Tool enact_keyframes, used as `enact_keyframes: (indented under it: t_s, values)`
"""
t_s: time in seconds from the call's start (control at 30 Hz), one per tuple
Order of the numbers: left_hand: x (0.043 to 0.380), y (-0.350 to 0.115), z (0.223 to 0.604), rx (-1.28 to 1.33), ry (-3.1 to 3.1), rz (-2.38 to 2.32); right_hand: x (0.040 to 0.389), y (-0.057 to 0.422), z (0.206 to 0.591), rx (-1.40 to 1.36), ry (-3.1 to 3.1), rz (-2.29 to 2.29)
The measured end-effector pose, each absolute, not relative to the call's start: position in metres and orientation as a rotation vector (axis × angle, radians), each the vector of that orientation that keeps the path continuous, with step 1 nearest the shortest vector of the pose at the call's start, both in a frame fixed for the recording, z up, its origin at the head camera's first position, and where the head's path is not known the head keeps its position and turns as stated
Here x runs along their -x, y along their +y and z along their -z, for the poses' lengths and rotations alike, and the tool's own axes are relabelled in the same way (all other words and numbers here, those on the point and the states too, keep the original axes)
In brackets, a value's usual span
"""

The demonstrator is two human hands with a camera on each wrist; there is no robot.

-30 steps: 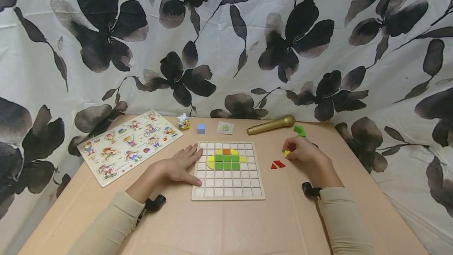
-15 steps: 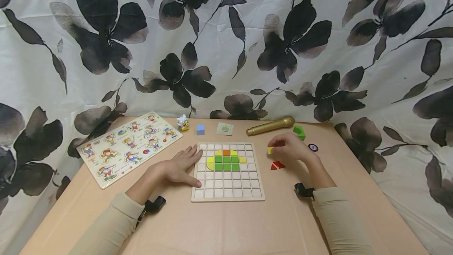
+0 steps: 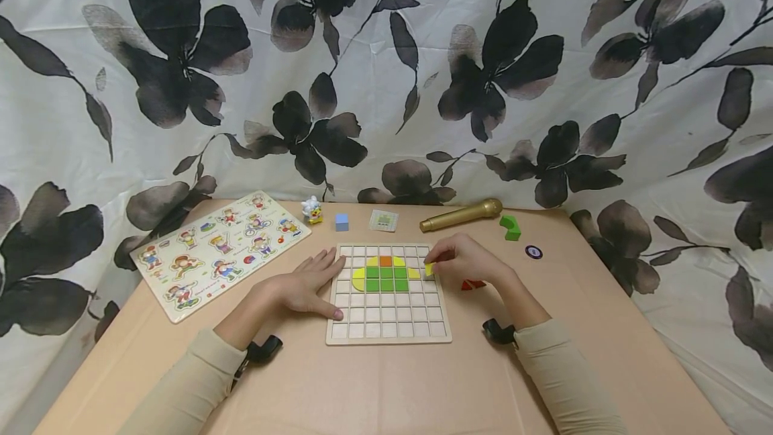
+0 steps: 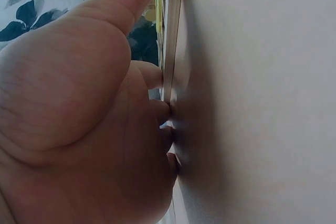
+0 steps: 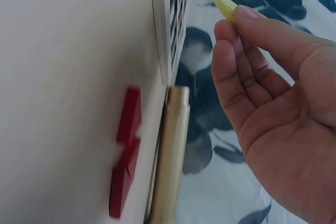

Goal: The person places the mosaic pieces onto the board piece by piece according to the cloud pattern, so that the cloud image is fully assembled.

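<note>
A white grid board (image 3: 386,340) lies on the table, with green, yellow and orange tiles (image 3: 387,277) set in its upper middle squares. My left hand (image 3: 304,285) rests along the board's left edge, fingers spread and thumb on the lower left rim. In the right wrist view a thin yellow tile (image 5: 224,6) is pinched between thumb and fingertips of my right hand (image 5: 278,87). The head view places that hand over the board's upper right edge, beside the yellow tiles. Red triangular tiles (image 3: 473,284) lie on the table under the right wrist, partly covered.
At the back stand a small toy figure (image 3: 312,209), a blue cube (image 3: 341,222), a pattern card (image 3: 383,220) and a gold microphone (image 3: 461,214). A green block (image 3: 510,227) and a dark round disc (image 3: 534,252) lie at right. A picture puzzle board (image 3: 222,254) is at left.
My right hand has carried the yellow tile leftward from beside the green block to the board's upper right edge, uncovering the dark disc. The left hand has stayed in place.
</note>
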State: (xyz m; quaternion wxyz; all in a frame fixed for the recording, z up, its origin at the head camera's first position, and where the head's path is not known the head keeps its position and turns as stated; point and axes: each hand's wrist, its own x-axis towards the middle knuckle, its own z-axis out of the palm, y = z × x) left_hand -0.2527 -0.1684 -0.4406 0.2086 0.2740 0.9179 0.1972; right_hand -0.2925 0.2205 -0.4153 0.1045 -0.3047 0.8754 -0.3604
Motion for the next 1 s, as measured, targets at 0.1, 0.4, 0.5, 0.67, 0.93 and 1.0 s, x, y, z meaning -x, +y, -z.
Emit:
enact_keyframes:
  t_s: [0.1, 0.4, 0.5, 0.67, 0.93, 1.0]
  values:
    - [0.253, -0.169, 0.441, -0.771, 2.557, -0.548, 0.29, 0.212, 0.418, 0.931, 2.566, 1.03]
    - [0.254, -0.17, 0.442, -0.772, 2.557, -0.543, 0.286, 0.193, 0.425, 0.965, 2.504, 0.932]
    - [0.254, -0.17, 0.442, -0.782, 2.559, -0.548, 0.286, 0.192, 0.427, 0.97, 2.501, 0.91]
    - [0.253, -0.171, 0.443, -0.792, 2.57, -0.549, 0.286, 0.192, 0.43, 1.026, 2.52, 0.86]
    - [0.253, -0.17, 0.444, -0.8, 2.575, -0.554, 0.287, 0.187, 0.435, 1.071, 2.573, 0.797]
    - [0.253, -0.17, 0.443, -0.799, 2.575, -0.548, 0.286, 0.187, 0.435, 1.069, 2.58, 0.783]
